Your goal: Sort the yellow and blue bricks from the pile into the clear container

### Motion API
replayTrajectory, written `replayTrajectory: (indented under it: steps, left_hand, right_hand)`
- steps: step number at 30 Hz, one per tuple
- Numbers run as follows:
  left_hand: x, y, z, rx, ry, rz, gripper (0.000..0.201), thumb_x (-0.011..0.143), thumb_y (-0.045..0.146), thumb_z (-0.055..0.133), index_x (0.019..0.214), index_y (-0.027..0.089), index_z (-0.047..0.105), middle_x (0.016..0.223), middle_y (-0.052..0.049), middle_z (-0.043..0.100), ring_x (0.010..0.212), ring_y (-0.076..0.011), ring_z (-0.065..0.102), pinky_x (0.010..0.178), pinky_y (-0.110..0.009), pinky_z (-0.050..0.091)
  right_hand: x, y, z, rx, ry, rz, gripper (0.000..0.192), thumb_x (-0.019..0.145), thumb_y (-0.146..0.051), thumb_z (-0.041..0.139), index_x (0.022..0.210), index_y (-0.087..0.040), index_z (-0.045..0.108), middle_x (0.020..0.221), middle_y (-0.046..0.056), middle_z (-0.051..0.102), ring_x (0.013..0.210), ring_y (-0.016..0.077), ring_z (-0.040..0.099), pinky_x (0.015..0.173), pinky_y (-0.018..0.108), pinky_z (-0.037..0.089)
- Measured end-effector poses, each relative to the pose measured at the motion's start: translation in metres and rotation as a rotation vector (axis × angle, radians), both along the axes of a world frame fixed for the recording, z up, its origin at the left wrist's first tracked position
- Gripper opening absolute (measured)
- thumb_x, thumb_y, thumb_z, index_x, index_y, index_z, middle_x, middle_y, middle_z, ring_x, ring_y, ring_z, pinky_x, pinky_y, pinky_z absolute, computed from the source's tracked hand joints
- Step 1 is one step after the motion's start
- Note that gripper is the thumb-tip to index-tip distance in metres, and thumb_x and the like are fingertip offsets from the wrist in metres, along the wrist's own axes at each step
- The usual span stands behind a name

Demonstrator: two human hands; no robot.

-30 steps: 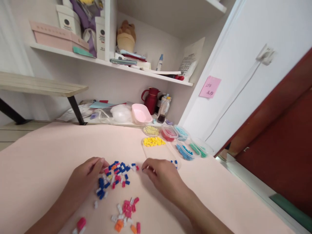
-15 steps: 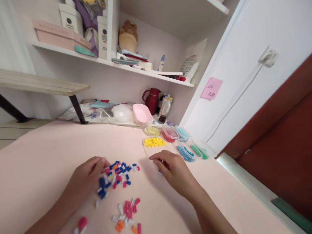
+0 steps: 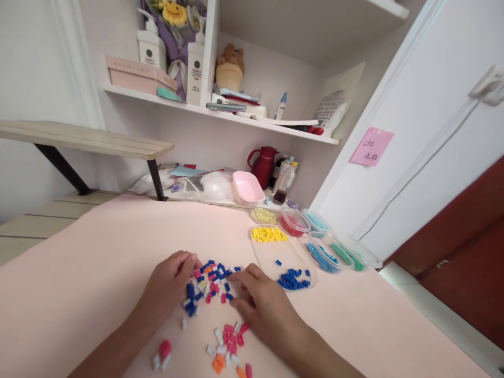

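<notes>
The left hand (image 3: 170, 281) rests on the pink table (image 3: 79, 273), fingers curled loosely, touching the left edge of a pile of little blocks (image 3: 208, 283) (blue, pink and white). The right hand (image 3: 262, 304) reaches into the pile's right side; I cannot tell if it pinches one. Just past this hand sits a clear tray (image 3: 271, 252) with blue blocks.

Both hands are sitting on the pink table (image 3: 98, 262), working a heap of mixed bricks (image 3: 208, 283). The left hand (image 3: 169, 286) is resting at the heap's 9 o'clock edge, fingers curled against it. The right hand (image 3: 262, 304) is touching it from 3 o'clock. A clear tray (image 3: 275, 254) is lying at 2 o'clock, holding yellow bricks (image 3: 268, 234) and blue bricks (image 3: 293, 279). A smaller pink pile (image 3: 228, 341) is lying at 6 o'clock.
</notes>
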State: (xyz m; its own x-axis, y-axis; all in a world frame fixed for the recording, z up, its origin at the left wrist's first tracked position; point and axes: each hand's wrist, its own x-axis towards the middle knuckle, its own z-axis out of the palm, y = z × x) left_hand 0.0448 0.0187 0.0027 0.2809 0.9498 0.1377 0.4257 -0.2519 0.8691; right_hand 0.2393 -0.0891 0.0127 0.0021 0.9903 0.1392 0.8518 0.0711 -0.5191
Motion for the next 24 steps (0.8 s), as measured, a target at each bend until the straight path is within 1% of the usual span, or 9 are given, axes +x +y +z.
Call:
replayTrajectory:
  steps: [3, 5, 8, 11, 14, 18, 21, 24]
  left_hand:
    - [-0.0002, 0.0002, -0.001, 0.01, -0.01, -0.003, 0.03, 0.082, 0.043, 0.048, 0.068, 0.026, 0.067, 0.073, -0.001, 0.073, 0.074, -0.0225, 0.068, 0.069, -0.031, 0.049]
    - [-0.0008, 0.0006, -0.002, 0.014, -0.006, -0.012, 0.03, 0.083, 0.043, 0.048, 0.069, 0.025, 0.067, 0.073, -0.001, 0.072, 0.074, -0.0221, 0.067, 0.069, -0.031, 0.049]
    - [-0.0007, 0.0015, -0.0028, 0.006, 0.023, -0.017, 0.031, 0.084, 0.042, 0.046, 0.07, 0.025, 0.067, 0.074, -0.001, 0.072, 0.075, -0.0215, 0.067, 0.07, -0.03, 0.048]
    - [0.0004, 0.0021, -0.0026, -0.012, 0.035, -0.012, 0.031, 0.084, 0.043, 0.045, 0.071, 0.025, 0.067, 0.073, 0.0, 0.072, 0.075, -0.0214, 0.068, 0.07, -0.03, 0.048]
    - [0.0008, 0.0023, -0.0028, -0.039, 0.022, -0.006, 0.032, 0.084, 0.047, 0.047, 0.072, 0.025, 0.067, 0.076, -0.001, 0.073, 0.076, -0.0221, 0.069, 0.069, -0.03, 0.049]
    - [-0.0008, 0.0033, -0.0041, -0.06, 0.022, -0.013, 0.034, 0.083, 0.049, 0.047, 0.075, 0.024, 0.068, 0.079, -0.002, 0.074, 0.079, -0.023, 0.069, 0.07, -0.03, 0.05]
    - [-0.0019, 0.0047, -0.0051, -0.068, 0.033, -0.025, 0.033, 0.083, 0.049, 0.047, 0.075, 0.024, 0.068, 0.081, -0.002, 0.074, 0.079, -0.0228, 0.069, 0.071, -0.03, 0.051]
    - [-0.002, 0.0053, -0.0052, -0.068, 0.059, -0.023, 0.035, 0.083, 0.051, 0.046, 0.077, 0.025, 0.068, 0.082, -0.002, 0.074, 0.081, -0.0225, 0.069, 0.072, -0.029, 0.052]
  right_hand:
    - [0.0031, 0.0011, -0.0007, -0.023, 0.03, 0.011, 0.026, 0.079, -0.015, 0.063, 0.101, -0.029, 0.068, 0.1, -0.001, 0.062, 0.08, 0.0135, 0.061, 0.074, 0.023, 0.044]
    - [0.0035, 0.0012, -0.0015, -0.04, 0.05, 0.01, 0.023, 0.077, -0.015, 0.066, 0.095, -0.028, 0.068, 0.097, -0.002, 0.062, 0.076, 0.0121, 0.06, 0.072, 0.022, 0.043]
    - [0.0034, 0.001, -0.0021, -0.06, 0.075, 0.007, 0.029, 0.075, -0.017, 0.07, 0.101, -0.03, 0.069, 0.096, -0.003, 0.062, 0.074, 0.0115, 0.06, 0.072, 0.023, 0.044]
    - [0.0034, 0.0007, -0.0015, -0.05, 0.077, 0.027, 0.033, 0.078, -0.019, 0.07, 0.108, -0.032, 0.069, 0.1, -0.002, 0.063, 0.08, 0.0129, 0.062, 0.076, 0.024, 0.044]
    - [0.0026, 0.0002, -0.0004, -0.026, 0.057, 0.056, 0.026, 0.079, -0.018, 0.068, 0.101, -0.031, 0.071, 0.1, -0.002, 0.065, 0.08, 0.0124, 0.062, 0.074, 0.022, 0.043]
    - [0.0007, -0.0004, -0.0001, -0.004, 0.005, 0.075, 0.019, 0.078, -0.016, 0.065, 0.093, -0.027, 0.069, 0.095, -0.003, 0.066, 0.073, 0.0108, 0.06, 0.068, 0.021, 0.041]
    - [0.0013, -0.0006, 0.0, -0.001, -0.024, 0.069, 0.015, 0.078, -0.016, 0.063, 0.088, -0.026, 0.069, 0.089, -0.003, 0.065, 0.07, 0.0106, 0.059, 0.065, 0.021, 0.041]
    - [0.0075, -0.0011, 0.0051, 0.035, 0.012, 0.046, 0.015, 0.077, -0.014, 0.061, 0.084, -0.025, 0.069, 0.089, -0.002, 0.067, 0.069, 0.0099, 0.059, 0.065, 0.02, 0.041]
